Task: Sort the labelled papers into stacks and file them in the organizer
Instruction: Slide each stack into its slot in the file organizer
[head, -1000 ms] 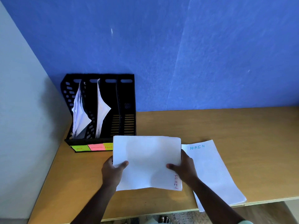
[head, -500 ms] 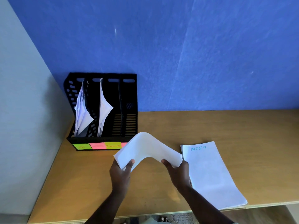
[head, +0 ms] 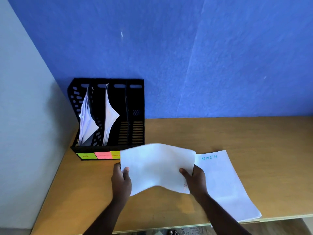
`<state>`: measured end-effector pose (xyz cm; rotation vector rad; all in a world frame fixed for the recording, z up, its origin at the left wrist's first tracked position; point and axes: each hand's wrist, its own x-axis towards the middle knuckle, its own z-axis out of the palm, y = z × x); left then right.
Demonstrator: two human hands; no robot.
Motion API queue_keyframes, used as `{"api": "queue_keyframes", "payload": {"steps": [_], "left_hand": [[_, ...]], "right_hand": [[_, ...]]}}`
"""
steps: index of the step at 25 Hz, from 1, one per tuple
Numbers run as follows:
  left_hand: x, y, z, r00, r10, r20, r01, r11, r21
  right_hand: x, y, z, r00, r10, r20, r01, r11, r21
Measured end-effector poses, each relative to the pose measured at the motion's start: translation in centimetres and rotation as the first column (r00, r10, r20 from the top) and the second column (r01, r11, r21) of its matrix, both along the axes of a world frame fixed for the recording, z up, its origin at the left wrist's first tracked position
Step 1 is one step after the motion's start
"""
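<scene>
A white stack of papers [head: 157, 165] is held above the wooden table [head: 254, 141], bowed slightly, with faint red writing at its lower right corner. My left hand [head: 121, 180] grips its left edge and my right hand [head: 194, 180] grips its right edge. Another stack labelled ADMIN [head: 223, 182] lies flat on the table to the right. The black four-slot organizer [head: 135, 116] stands at the back left; its two left slots hold papers [head: 86, 122], the two right slots look empty. Coloured labels [head: 96, 155] run along its front base.
A blue wall [head: 186, 56] rises behind the table and a pale wall [head: 25, 116] closes the left side. The table's front edge [head: 279, 217] runs just below the ADMIN stack, whose corner overhangs it.
The held stack was flat, then arched up sharply between both hands, and now has flattened out and tilted toward me again. The ADMIN stack has not moved.
</scene>
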<state>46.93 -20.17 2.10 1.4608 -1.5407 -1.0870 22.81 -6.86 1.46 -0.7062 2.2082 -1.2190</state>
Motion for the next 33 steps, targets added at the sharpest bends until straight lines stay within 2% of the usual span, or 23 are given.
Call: {"api": "queue_keyframes", "payload": {"steps": [2, 4, 8, 9, 11, 14, 18, 21, 26, 29, 33], "left_hand": [[0.7, -2.8, 0.6, 0.999, -0.048, -0.001, 0.048, 0.999, 0.02], [1.3, -5.2, 1.0, 0.994, -0.106, -0.006, 0.106, 0.987, 0.117], [1.2, -6.9, 2.2, 0.973, -0.128, -0.19, 0.187, 0.923, 0.337], [1.1, -7.0, 2.7, 0.96, -0.114, -0.258, 0.21, 0.898, 0.386], [0.8, -7.1, 3.7, 0.937, -0.081, -0.341, 0.244, 0.848, 0.47], [0.3, -7.2, 4.6, 0.922, 0.01, -0.388, 0.226, 0.799, 0.558], [0.2, -6.7, 4.7, 0.903, -0.03, -0.43, 0.307, 0.746, 0.592], [0.6, -7.4, 4.2, 0.881, 0.037, -0.471, 0.3, 0.727, 0.618], [0.5, -9.4, 4.2, 0.818, 0.149, -0.556, 0.291, 0.727, 0.622], [0.2, -10.2, 4.1, 0.822, 0.16, -0.547, 0.265, 0.742, 0.616], [-0.1, -10.9, 3.3, 0.813, 0.24, -0.531, 0.197, 0.744, 0.638]], "right_hand": [[-1.9, -0.8, 2.5, 0.984, 0.132, 0.119, -0.128, 0.991, -0.046], [-3.4, -1.7, 5.6, 0.935, 0.256, 0.245, -0.235, 0.965, -0.113], [-4.9, -3.6, 10.6, 0.829, 0.346, 0.44, -0.314, 0.938, -0.147], [-5.1, -4.0, 11.7, 0.829, 0.357, 0.431, -0.338, 0.933, -0.124], [-5.1, -5.2, 14.1, 0.889, 0.357, 0.286, -0.36, 0.932, -0.043], [-4.8, -7.7, 17.1, 0.961, 0.265, 0.079, -0.269, 0.961, 0.055], [-4.0, -10.7, 19.9, 0.972, 0.234, -0.032, -0.227, 0.964, 0.139], [-2.4, -12.6, 22.3, 0.957, 0.276, -0.089, -0.257, 0.949, 0.18], [0.7, -16.6, 26.8, 0.877, 0.462, -0.129, -0.422, 0.871, 0.251], [2.0, -19.3, 28.1, 0.834, 0.523, -0.176, -0.447, 0.827, 0.341], [3.3, -21.8, 28.7, 0.821, 0.538, -0.191, -0.45, 0.816, 0.364]]}}
